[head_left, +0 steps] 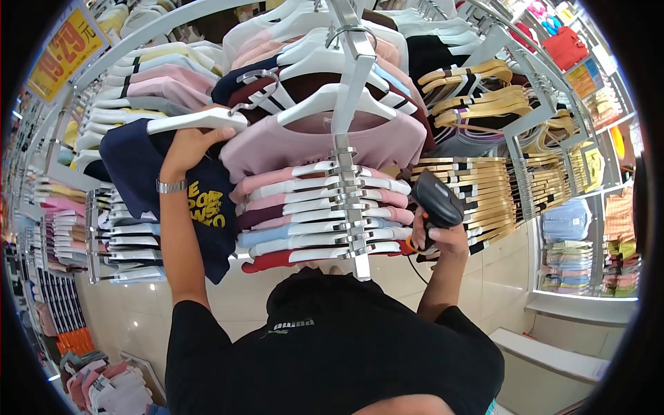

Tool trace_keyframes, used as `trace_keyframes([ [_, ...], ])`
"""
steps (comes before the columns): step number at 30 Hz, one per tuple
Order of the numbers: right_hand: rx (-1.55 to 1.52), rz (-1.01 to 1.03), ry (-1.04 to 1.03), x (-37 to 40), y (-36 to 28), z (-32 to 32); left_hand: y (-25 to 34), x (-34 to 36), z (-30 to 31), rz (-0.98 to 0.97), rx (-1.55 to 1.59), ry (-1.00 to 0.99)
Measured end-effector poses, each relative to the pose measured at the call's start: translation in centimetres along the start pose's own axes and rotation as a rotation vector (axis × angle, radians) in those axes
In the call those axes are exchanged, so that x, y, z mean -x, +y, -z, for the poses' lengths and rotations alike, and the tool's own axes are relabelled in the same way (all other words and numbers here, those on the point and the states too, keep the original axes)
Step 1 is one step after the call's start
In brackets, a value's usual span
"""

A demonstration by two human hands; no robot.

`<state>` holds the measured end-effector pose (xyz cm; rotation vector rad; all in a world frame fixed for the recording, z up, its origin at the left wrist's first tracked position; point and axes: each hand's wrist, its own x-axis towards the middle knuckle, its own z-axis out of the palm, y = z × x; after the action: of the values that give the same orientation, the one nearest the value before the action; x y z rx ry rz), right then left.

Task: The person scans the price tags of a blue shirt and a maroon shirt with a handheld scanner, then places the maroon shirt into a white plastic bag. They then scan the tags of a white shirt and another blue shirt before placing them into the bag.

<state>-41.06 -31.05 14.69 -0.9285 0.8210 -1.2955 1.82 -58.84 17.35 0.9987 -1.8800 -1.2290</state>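
My left hand (192, 146) is closed on the white hanger (197, 121) of a navy shirt (138, 166) with yellow lettering, held off the rail at the left. In my right hand (441, 235) is a black handheld scanner (438, 199), gripped by its handle, with a thin cable below. Between my hands, a metal rail (356, 238) bears several shirts on white hangers, in pink, blue, maroon and red. A mauve shirt (315, 144) faces me behind them, its collar round a white hanger.
Wooden hangers (481, 200) crowd the racks at the right. More shirts on white hangers (166, 76) hang at the left. Beyond stands a yellow price sign (67, 50). White shelving (567, 301) holds folded clothes at the far right, and a low white ledge (546, 353) lies nearer.
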Motion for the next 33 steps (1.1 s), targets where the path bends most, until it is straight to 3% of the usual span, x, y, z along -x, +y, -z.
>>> trace_keyframes([
  [7, 0.092, 0.173, 0.225, -4.8, -2.5, -1.9, -0.2, -1.5, -2.5, 0.042, 0.126, -0.128],
  [15, 0.080, 0.030, 0.176, -4.3, -2.0, -1.8, -0.9, -5.7, -5.7, 0.029, -0.204, -0.225],
  [21, 0.077, 0.027, 0.297, -2.0, -1.0, -2.1, 0.9, -8.8, -8.2, -0.009, -0.372, -0.247],
  [22, 0.061, 0.015, 0.315, -1.6, -0.9, -2.1, 2.0, -9.1, -8.4, 0.010, -0.371, -0.256],
  [24, 0.043, 0.031, 0.327, -1.0, -0.5, -1.9, 2.7, -9.3, -9.5, -0.187, -0.207, -0.145],
  [28, 0.014, 0.055, 0.350, 0.0, -0.4, -2.0, 4.9, -9.5, -9.7, -0.062, -0.162, -0.216],
  [32, 0.040, 0.022, 0.385, 0.0, -0.1, -1.9, 7.7, -9.1, -10.3, -0.111, -0.191, -0.172],
  [33, 0.052, 0.014, 0.401, -0.1, -0.1, -2.0, 7.3, -9.4, -10.6, -0.137, -0.058, -0.160],
])
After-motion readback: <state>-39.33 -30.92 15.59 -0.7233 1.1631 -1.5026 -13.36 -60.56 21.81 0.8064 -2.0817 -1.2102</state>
